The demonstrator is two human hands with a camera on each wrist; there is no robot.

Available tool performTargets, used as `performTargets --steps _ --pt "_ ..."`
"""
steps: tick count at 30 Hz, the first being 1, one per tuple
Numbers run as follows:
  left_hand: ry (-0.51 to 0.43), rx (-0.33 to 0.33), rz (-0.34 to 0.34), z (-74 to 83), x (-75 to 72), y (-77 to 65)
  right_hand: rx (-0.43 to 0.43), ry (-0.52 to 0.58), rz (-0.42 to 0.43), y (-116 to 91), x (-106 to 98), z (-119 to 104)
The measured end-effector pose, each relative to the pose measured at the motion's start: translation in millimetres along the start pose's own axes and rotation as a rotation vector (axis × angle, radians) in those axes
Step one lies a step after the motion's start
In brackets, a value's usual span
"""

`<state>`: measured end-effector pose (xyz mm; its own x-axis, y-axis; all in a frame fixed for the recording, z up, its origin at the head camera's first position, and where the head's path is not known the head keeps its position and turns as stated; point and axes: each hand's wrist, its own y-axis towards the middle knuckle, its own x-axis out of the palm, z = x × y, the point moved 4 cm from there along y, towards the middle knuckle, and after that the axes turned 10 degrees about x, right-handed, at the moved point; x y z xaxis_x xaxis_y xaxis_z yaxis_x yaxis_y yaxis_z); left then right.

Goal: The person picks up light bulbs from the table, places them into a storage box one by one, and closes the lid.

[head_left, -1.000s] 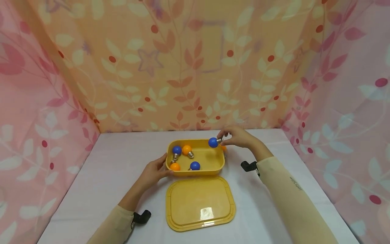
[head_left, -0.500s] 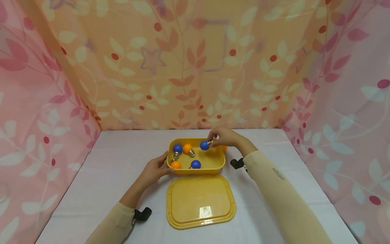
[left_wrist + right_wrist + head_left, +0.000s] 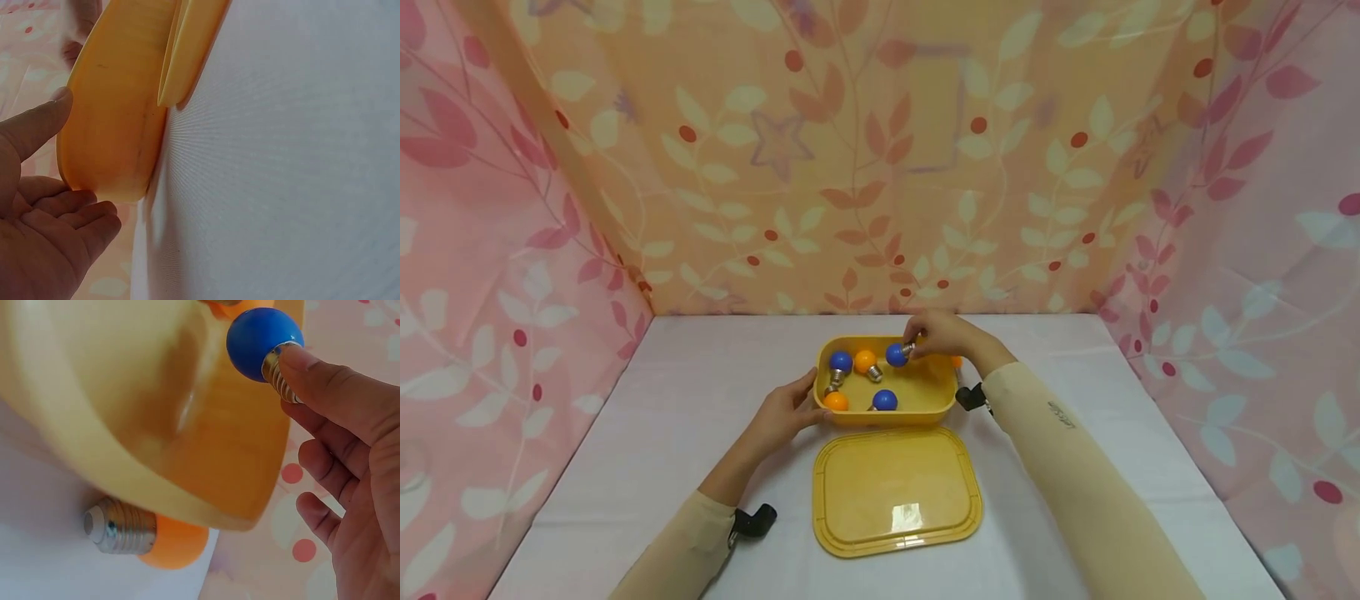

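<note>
Between thumb and forefinger, my right hand [image 3: 946, 333] pinches the metal screw base of a blue light bulb [image 3: 259, 340]. It holds the bulb over the back right part of a yellow plastic box [image 3: 895, 418], blue globe pointing left. My left hand [image 3: 781, 417] rests against the box's left end, its thumb [image 3: 47, 122] straight at the rim and its fingers loosely extended along the wall. Inside lie a blue bulb [image 3: 841, 361], an orange bulb [image 3: 865, 360], another orange bulb [image 3: 836, 402] and a blue bulb [image 3: 885, 400] by the near wall.
A yellow lid [image 3: 895, 492] lies flat on the white cloth, just in front of the box. Beside the box's right end, outside it, an orange bulb [image 3: 178, 540] lies on the cloth. Patterned curtains [image 3: 865, 167] enclose the back and both sides.
My right hand has carried the blue bulb leftward from the box's right end to over its inside. The left hand stays at the box's left end.
</note>
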<state>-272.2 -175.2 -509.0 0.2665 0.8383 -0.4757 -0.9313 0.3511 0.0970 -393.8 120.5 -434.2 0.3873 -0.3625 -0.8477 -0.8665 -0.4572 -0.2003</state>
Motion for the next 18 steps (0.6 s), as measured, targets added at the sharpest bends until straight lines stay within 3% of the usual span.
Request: performTargets --steps 10,18 --pt "-0.003 -0.007 -0.008 -1.0 1.7 1.7 -0.061 -0.145 0.030 9.8 11.3 4.1" --pt "0.022 0.009 -0.004 -0.2 -1.2 2.1 -0.042 -0.273 0.068 7.9 18.0 2.5"
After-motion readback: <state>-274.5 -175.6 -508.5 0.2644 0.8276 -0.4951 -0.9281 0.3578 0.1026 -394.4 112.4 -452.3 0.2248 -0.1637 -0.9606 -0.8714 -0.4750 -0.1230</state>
